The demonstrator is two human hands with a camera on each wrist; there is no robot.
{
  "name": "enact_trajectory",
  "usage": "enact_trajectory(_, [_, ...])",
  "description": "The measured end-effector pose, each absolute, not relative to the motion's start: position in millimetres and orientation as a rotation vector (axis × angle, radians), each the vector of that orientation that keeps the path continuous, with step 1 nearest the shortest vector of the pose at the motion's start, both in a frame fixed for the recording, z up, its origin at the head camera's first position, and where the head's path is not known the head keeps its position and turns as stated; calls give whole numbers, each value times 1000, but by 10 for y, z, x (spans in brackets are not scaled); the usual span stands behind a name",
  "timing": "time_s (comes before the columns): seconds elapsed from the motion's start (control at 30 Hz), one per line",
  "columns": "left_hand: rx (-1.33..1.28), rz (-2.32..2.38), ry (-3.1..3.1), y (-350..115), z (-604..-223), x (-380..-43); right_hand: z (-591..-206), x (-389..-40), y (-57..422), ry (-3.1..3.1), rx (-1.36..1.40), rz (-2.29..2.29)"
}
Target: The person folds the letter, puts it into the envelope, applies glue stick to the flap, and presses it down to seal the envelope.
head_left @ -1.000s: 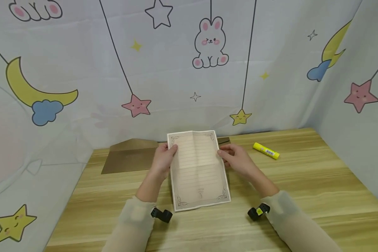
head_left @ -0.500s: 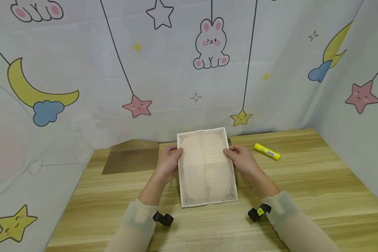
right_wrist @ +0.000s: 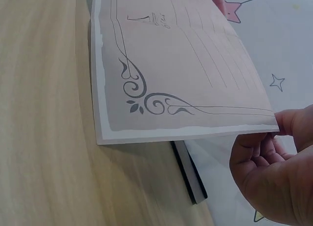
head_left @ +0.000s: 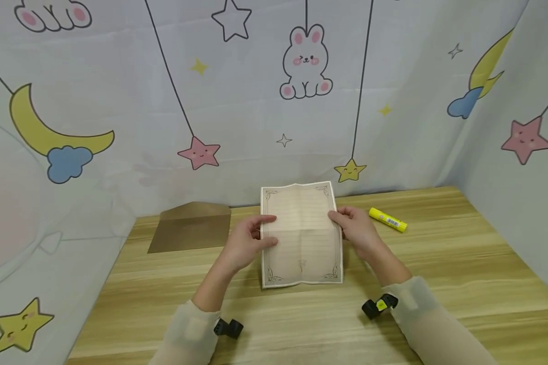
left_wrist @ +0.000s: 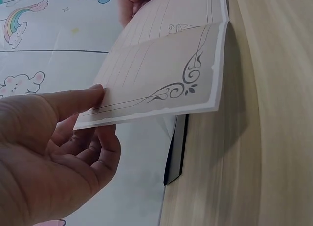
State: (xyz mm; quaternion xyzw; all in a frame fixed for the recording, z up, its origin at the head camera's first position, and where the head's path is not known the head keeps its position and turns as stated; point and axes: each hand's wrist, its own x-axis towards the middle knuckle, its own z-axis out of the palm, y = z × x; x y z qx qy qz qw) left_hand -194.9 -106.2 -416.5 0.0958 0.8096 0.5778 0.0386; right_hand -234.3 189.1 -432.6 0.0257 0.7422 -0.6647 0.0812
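Observation:
A cream sheet of lined letter paper (head_left: 301, 235) with scrollwork corners and crossing fold creases is held up above the table, in the head view's middle. My left hand (head_left: 244, 243) is at its left edge, index finger and thumb spread apart over the front. In the left wrist view, that thumb (left_wrist: 90, 96) lies on the paper with the other fingers curled beneath. My right hand (head_left: 358, 228) pinches the right edge, thumb in front; the right wrist view shows its curled fingers (right_wrist: 254, 155) under the sheet. A brown envelope (head_left: 192, 230), flap up, lies to the left.
A yellow glue stick (head_left: 388, 220) lies right of my right hand. Behind the sheet, a flat dark-edged object (right_wrist: 190, 172) lies near the back of the wooden table (head_left: 164, 304). A printed curtain (head_left: 255, 101) hangs along the back and sides.
The letter paper has moved right and somewhat farther back with both hands. My left index finger and thumb have spread apart on its edge. The envelope and glue stick stay put.

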Motion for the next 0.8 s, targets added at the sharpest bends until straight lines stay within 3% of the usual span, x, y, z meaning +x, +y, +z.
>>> enact_trajectory(0.3, [290, 1633, 2677, -1080, -4193, -1936, -4267, -2319, 1926, 2221, -95, -2035])
enact_trajectory(0.6, [258, 1679, 2750, -1159, -4135, -1935, -4162, -2278, 2025, 2448, -486, -1783])
enact_trajectory(0.8, [227, 1743, 2733, -1197, -4105, -1957, -4104, -2254, 2031, 2539, -579, -1707])
